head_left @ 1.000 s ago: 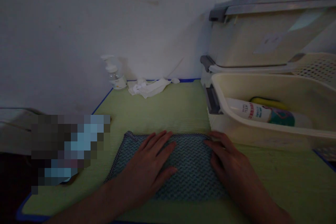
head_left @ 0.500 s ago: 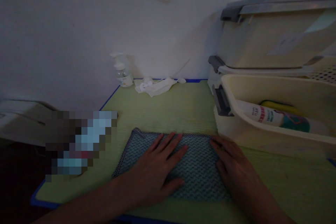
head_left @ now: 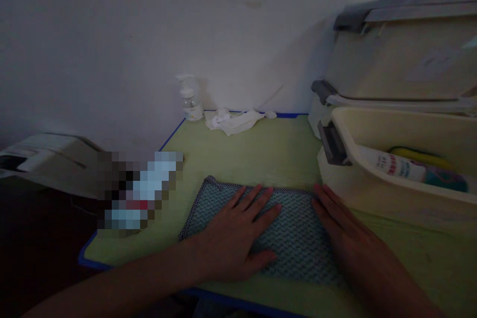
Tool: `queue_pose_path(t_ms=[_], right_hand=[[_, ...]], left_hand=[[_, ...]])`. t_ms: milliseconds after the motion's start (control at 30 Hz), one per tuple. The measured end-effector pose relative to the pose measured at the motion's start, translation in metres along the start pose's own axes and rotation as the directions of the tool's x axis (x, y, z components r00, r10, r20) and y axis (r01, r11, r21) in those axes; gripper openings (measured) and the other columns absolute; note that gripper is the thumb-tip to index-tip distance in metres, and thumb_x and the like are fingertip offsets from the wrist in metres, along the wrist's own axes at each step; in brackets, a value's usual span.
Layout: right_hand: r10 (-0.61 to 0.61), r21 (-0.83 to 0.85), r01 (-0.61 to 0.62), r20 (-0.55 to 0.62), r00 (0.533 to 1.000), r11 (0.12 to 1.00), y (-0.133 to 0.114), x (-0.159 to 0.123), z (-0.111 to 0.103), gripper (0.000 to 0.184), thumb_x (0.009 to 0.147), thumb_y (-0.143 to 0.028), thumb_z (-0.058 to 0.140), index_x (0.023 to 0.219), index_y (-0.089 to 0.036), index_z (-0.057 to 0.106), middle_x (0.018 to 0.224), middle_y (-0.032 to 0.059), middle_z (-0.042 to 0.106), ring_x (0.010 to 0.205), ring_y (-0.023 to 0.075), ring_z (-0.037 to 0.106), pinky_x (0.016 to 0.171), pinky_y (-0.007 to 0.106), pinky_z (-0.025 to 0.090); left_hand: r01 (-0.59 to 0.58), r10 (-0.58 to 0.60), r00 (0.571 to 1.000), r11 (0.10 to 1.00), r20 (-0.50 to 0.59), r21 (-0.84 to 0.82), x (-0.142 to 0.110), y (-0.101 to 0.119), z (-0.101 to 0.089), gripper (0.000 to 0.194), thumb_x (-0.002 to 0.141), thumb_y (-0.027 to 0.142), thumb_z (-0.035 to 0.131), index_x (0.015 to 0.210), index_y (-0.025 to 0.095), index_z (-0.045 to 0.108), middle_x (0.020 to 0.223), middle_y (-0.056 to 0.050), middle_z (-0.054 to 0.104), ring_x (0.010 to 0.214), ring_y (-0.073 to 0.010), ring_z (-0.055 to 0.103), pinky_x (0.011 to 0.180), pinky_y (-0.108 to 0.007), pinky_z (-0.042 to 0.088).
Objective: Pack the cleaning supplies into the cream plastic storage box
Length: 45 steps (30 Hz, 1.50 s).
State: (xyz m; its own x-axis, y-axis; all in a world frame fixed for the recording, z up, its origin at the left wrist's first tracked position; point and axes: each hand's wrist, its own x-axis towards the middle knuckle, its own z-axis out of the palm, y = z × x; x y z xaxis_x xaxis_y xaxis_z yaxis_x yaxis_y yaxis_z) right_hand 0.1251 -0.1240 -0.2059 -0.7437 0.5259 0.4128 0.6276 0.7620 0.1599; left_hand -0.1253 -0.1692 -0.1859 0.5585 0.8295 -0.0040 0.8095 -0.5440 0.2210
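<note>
Cloth (head_left: 294,228): flat on counter (head_left: 261,156) | left hand (head_left: 238,238): fingers spread, unclenched, on cloth | right hand (head_left: 348,238): fingers extended, unclenched, at cloth's right edge | counter surface extends behind cloth; bin (head_left: 372,203) bounds right

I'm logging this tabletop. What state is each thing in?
Cloth: laid out, one corner bunched
Left grip: open, on cloth
Right grip: open, on cloth's right side
Pump bottle: upright
White scrap: crumpled
Front bin: open
Printed container: lying in bin
Upper box: lid on
Pixelated item: cannot tell
</note>
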Motion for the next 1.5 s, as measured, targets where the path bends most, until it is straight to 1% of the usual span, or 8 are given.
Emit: queue_pose_path(t_ms=[133,300,433,633,767,933,1167,1500], right_hand=[[-0.043,0.074,0.046,-0.043,0.998,0.996,-0.014,0.023,-0.007,0.068,0.084,0.000,0.025,0.147,-0.011,0.001,0.145,0.0189,0.031,0.133,0.0254,0.025,0.096,0.042,0.047],[-0.035,0.161,0.031,0.021,0.999,0.986,-0.037,0.045,0.011,0.056,0.092,-0.024,0.034,0.142,-0.002,0.024,0.142,0.0232,0.035,0.132,0.0284,0.029,0.097,0.045,0.045],[-0.036,0.175,0.019,0.095,0.995,0.984,-0.031,0.039,0.023,0.061,0.091,-0.042,0.037,0.138,-0.001,0.034,0.139,0.0238,0.040,0.130,0.0287,0.035,0.099,0.045,0.042],[-0.036,0.149,0.024,0.080,0.996,0.989,-0.019,0.027,0.020,0.067,0.091,-0.045,0.038,0.143,-0.005,0.022,0.143,0.0207,0.036,0.132,0.0291,0.031,0.098,0.048,0.041],[-0.049,0.120,0.042,0.052,0.997,0.992,-0.020,0.028,0.019,0.067,0.091,-0.044,0.037,0.142,-0.004,0.024,0.142,0.0218,0.037,0.131,0.0310,0.033,0.096,0.048,0.043],[-0.035,0.103,0.028,0.062,0.997,0.994,-0.022,0.028,0.020,0.064,0.091,-0.045,0.036,0.139,-0.003,0.031,0.142,0.0219,0.037,0.132,0.0328,0.031,0.096,0.050,0.043],[-0.016,0.100,0.010,0.067,0.998,0.995,-0.022,0.027,0.018,0.064,0.091,-0.048,0.035,0.139,-0.006,0.034,0.143,0.0197,0.037,0.134,0.0353,0.025,0.096,0.053,0.042],[-0.048,0.106,0.035,0.114,0.992,0.994,-0.020,0.025,0.011,0.064,0.091,-0.047,0.037,0.138,-0.004,0.034,0.143,0.0207,0.035,0.133,0.0322,0.028,0.098,0.050,0.040]], left_hand=[[0.003,-0.003,1.000,1.000,0.020,0.009,0.001,0.001,-0.003,0.072,0.084,0.048,0.052,0.143,0.021,0.022,0.152,-0.012,0.013,0.140,-0.0284,0.009,0.112,-0.049,0.015],[-0.003,0.003,1.000,1.000,0.001,0.000,0.001,0.001,-0.001,0.076,0.087,0.053,0.042,0.144,0.010,0.016,0.152,-0.014,0.016,0.140,-0.0260,0.008,0.114,-0.045,0.012],[-0.007,0.007,1.000,1.000,-0.007,0.001,-0.001,-0.002,0.001,0.078,0.090,0.057,0.031,0.143,0.002,0.015,0.151,-0.018,0.011,0.141,-0.0236,0.005,0.115,-0.041,0.011],[0.043,-0.044,0.999,0.999,0.024,0.033,-0.014,-0.016,-0.003,0.070,0.091,0.052,0.036,0.144,0.010,0.016,0.152,-0.013,0.009,0.140,-0.0215,0.008,0.114,-0.039,0.016],[0.151,-0.153,0.988,0.986,0.022,0.069,-0.029,-0.033,-0.005,0.066,0.092,0.051,0.035,0.144,0.016,0.017,0.153,-0.011,0.009,0.140,-0.0241,0.010,0.112,-0.043,0.021],[0.207,-0.206,0.978,0.972,-0.025,0.111,-0.039,-0.048,-0.005,0.062,0.091,0.053,0.036,0.144,0.026,0.019,0.154,-0.009,0.008,0.140,-0.0312,0.005,0.110,-0.052,0.018],[0.318,-0.301,0.945,0.939,-0.131,0.130,-0.042,-0.047,0.001,0.066,0.087,0.057,0.042,0.144,0.030,0.021,0.154,-0.009,0.009,0.138,-0.0392,0.003,0.107,-0.057,0.023],[0.313,-0.293,0.946,0.936,-0.135,0.160,-0.043,-0.048,0.002,0.067,0.087,0.060,0.038,0.144,0.030,0.021,0.153,-0.011,0.011,0.137,-0.0405,0.008,0.106,-0.057,0.025]])
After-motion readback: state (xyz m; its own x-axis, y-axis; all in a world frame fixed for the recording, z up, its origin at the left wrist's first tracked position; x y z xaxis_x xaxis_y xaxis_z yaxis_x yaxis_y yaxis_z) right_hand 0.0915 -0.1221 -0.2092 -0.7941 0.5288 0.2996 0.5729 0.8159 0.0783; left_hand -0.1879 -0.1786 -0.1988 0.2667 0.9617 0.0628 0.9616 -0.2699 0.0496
